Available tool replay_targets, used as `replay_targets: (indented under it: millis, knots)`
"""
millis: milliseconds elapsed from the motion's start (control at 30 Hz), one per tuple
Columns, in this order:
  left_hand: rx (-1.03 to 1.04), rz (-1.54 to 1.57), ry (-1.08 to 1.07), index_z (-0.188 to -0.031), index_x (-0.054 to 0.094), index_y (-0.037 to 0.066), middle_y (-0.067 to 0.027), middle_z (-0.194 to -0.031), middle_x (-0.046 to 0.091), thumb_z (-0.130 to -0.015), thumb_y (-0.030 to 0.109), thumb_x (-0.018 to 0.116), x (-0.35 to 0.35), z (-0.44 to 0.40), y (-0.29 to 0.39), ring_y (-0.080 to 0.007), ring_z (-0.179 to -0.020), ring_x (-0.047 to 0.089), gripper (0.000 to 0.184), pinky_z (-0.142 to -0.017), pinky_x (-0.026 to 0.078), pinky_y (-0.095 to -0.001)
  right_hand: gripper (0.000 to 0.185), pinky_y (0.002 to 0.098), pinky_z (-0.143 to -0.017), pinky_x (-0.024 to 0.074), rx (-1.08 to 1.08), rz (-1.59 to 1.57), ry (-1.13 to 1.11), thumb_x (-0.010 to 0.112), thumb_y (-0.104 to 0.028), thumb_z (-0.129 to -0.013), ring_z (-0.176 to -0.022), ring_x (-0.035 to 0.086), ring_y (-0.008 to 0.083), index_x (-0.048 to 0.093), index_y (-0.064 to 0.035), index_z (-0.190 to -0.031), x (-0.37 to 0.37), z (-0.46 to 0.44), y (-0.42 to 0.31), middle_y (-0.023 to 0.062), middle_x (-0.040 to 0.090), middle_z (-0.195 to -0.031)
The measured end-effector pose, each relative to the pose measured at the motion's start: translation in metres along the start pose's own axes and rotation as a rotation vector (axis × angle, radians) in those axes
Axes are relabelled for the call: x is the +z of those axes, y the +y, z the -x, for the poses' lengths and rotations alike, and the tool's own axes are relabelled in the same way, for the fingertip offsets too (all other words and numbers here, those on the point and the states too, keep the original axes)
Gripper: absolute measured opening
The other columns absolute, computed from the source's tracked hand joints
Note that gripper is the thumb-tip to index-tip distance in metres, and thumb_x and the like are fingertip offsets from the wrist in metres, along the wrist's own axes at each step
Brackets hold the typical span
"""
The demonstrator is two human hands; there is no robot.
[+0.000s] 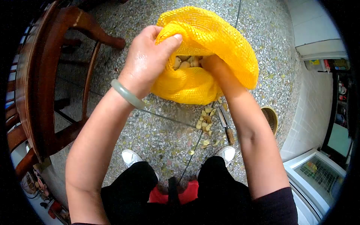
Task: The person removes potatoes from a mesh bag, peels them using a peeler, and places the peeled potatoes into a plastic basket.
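Observation:
A yellow mesh bag [232,48] sits on the floor with its mouth spread open towards me. Inside it lie several potatoes [184,64], pale brown and rounded. My left hand [153,48], a pale green bangle [128,94] at its wrist, is closed on the bag's left rim with the thumb on top. My right hand [210,63] reaches into the bag beside the potatoes. Its fingers are hidden, so whether it grips a potato does not show.
Pale peelings [204,122] lie on the speckled floor below the bag, beside a wooden-handled metal blade [224,119]. A woven basket [270,117] is at the right, partly behind my forearm. Dark wooden furniture [48,75] stands at the left, a glass-topped white cabinet [318,174] at the lower right.

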State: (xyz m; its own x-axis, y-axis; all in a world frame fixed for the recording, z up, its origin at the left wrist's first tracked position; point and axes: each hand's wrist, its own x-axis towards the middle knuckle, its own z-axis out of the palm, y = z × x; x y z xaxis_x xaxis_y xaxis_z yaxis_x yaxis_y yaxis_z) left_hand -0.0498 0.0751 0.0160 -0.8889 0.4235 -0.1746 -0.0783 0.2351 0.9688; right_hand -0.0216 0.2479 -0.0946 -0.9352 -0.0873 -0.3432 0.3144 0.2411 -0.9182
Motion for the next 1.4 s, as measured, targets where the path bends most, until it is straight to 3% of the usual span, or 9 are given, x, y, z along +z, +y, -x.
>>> replay_targets:
  millis: [33, 133, 167, 267, 400, 867, 967, 1133, 1400]
  knots:
    - [0.021, 0.028, 0.004, -0.110, 0.054, -0.003, -0.0073, -0.097, 0.063, -0.088, 0.021, 0.063, -0.003, -0.002, -0.003, -0.0119, -0.085, 0.060, 0.034, -0.076, 0.049, -0.0259, 0.035, 0.0346, -0.083, 0.0485, 0.042, 0.036, -0.099, 0.059, -0.021, -0.086, -0.099, 0.061, 0.0204, 0.058, -0.0050, -0.117, -0.005, -0.002, 0.001, 0.0132, 0.062, -0.111]
    - [0.022, 0.097, 0.022, -0.110, 0.054, -0.005, -0.0101, -0.097, 0.063, -0.087, 0.022, 0.064, -0.009, -0.006, -0.001, -0.0134, -0.085, 0.061, 0.037, -0.076, 0.050, -0.0270, 0.039, 0.0355, -0.087, 0.0477, -0.346, 0.105, 0.135, 0.060, -0.020, -0.085, -0.105, 0.060, 0.0209, 0.056, -0.0096, -0.122, 0.015, 0.000, 0.020, 0.0113, 0.062, -0.114]
    - [0.038, 0.131, 0.027, -0.110, 0.054, -0.002, -0.0071, -0.097, 0.063, -0.089, 0.022, 0.062, -0.011, -0.008, -0.001, -0.0117, -0.085, 0.060, 0.033, -0.077, 0.049, -0.0257, 0.041, 0.0353, -0.089, 0.0469, -0.372, 0.210, 0.169, 0.060, -0.019, -0.085, -0.106, 0.059, 0.0224, 0.054, -0.0110, -0.124, 0.001, -0.007, 0.034, 0.0104, 0.062, -0.115]
    - [0.058, 0.152, 0.056, -0.111, 0.054, 0.001, -0.0039, -0.097, 0.063, -0.091, 0.022, 0.061, -0.016, -0.007, 0.002, -0.0099, -0.085, 0.060, 0.030, -0.078, 0.049, -0.0241, 0.042, 0.0353, -0.090, 0.0464, -0.168, 0.402, 0.301, 0.061, -0.019, -0.084, -0.107, 0.059, 0.0224, 0.054, -0.0106, -0.125, -0.044, -0.012, 0.042, 0.0105, 0.062, -0.116]
    - [0.125, 0.115, 0.048, -0.109, 0.055, -0.002, -0.0076, -0.096, 0.063, -0.089, 0.022, 0.062, -0.016, -0.006, -0.001, -0.0117, -0.084, 0.061, 0.032, -0.076, 0.050, -0.0262, 0.044, 0.0352, -0.091, 0.0459, -0.037, 0.543, 0.368, 0.061, -0.018, -0.083, -0.108, 0.058, 0.0225, 0.053, -0.0101, -0.125, -0.071, -0.014, 0.039, 0.0106, 0.061, -0.116]
    - [0.043, 0.046, -0.134, -0.103, 0.055, -0.002, -0.0054, -0.091, 0.061, -0.089, 0.015, 0.060, -0.006, 0.012, 0.000, -0.0106, -0.082, 0.058, 0.022, -0.074, 0.049, -0.0241, 0.049, 0.0352, -0.094, 0.0438, -0.054, 0.643, 0.304, 0.064, -0.017, -0.081, -0.111, 0.056, 0.0227, 0.051, -0.0085, -0.127, -0.011, -0.078, 0.043, 0.0111, 0.060, -0.118]
    - [0.008, 0.003, -0.114, -0.110, 0.053, 0.001, -0.0037, -0.100, 0.062, -0.092, 0.014, 0.058, -0.018, 0.008, 0.000, -0.0084, -0.090, 0.058, 0.023, -0.081, 0.048, -0.0232, 0.050, 0.0352, -0.095, 0.0434, -0.045, 0.558, 0.315, 0.065, -0.017, -0.080, -0.112, 0.055, 0.0227, 0.051, -0.0081, -0.127, -0.020, -0.067, 0.048, 0.0112, 0.059, -0.119]
    - [0.030, 0.004, -0.079, -0.107, 0.054, 0.001, -0.0026, -0.097, 0.061, -0.092, 0.015, 0.059, -0.025, 0.009, -0.003, -0.0076, -0.087, 0.058, 0.021, -0.079, 0.048, -0.0225, 0.052, 0.0352, -0.096, 0.0426, -0.045, 0.427, 0.271, 0.066, -0.017, -0.079, -0.113, 0.055, 0.0228, 0.050, -0.0076, -0.128, -0.028, -0.010, 0.049, 0.0114, 0.059, -0.120]
    - [0.001, -0.062, -0.031, -0.104, 0.056, 0.000, -0.0023, -0.094, 0.061, -0.091, 0.017, 0.059, -0.016, 0.012, 0.006, -0.0069, -0.083, 0.057, 0.021, -0.076, 0.047, -0.0225, 0.056, 0.0352, -0.098, 0.0414, -0.181, 0.583, 0.191, 0.068, -0.016, -0.077, -0.115, 0.053, 0.0230, 0.049, -0.0066, -0.129, 0.027, 0.012, 0.040, 0.0117, 0.058, -0.121]
